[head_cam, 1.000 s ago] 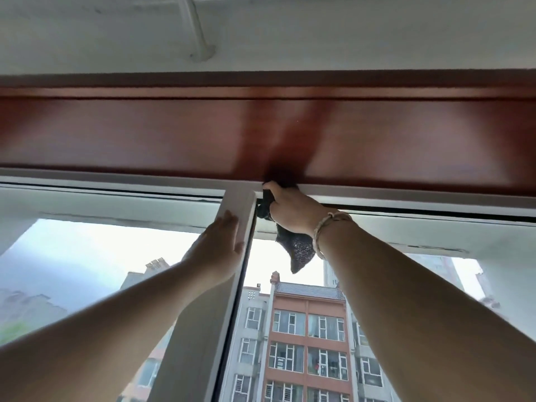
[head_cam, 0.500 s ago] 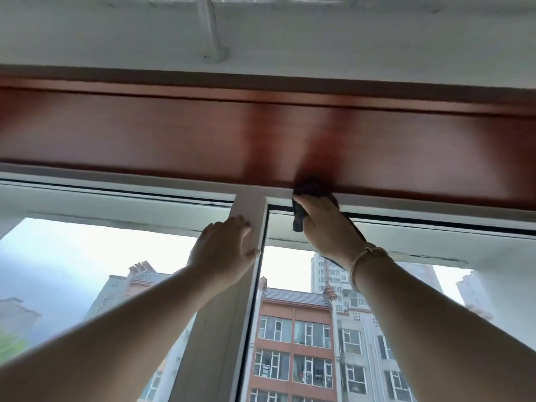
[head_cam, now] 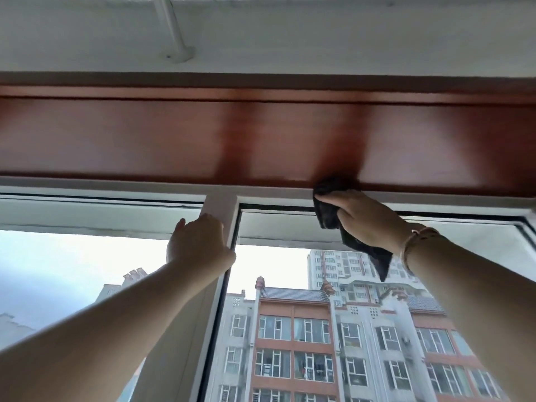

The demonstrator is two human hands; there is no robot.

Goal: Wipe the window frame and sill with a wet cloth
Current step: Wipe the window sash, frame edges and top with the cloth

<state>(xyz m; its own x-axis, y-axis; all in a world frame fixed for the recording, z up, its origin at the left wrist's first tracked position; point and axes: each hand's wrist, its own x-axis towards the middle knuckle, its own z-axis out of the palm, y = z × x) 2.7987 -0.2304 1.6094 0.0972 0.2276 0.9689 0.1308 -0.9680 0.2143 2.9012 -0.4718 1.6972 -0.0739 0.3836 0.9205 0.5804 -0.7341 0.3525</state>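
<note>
The right hand (head_cam: pixel 367 221) is pressing a dark cloth (head_cam: pixel 329 210) against the top rail of the white window frame (head_cam: pixel 275 195), fingers lying fairly straight over the bunched fabric with the thumb tucked under it. A bracelet (head_cam: pixel 417 242) is circling that wrist. Compared with half a second ago, the hand and cloth are sitting further to the right along the rail, away from the upright mullion (head_cam: pixel 220 204) where the wiping was happening a second back. That suggests the stroke is travelling rightward along the top of the frame, with the stretch beside the mullion likely covered and the right-hand length of rail, plus the sill, yet to do. The cloth is lying with its long axis sloping down and to the right, its bunched end on the rail and a loose tail hanging toward the glass. The left hand (head_cam: pixel 200 245) is bracing on the mullion, fingers curled around its edge. Above the rail a reddish wooden beam (head_cam: pixel 174 140) is running across.
</note>
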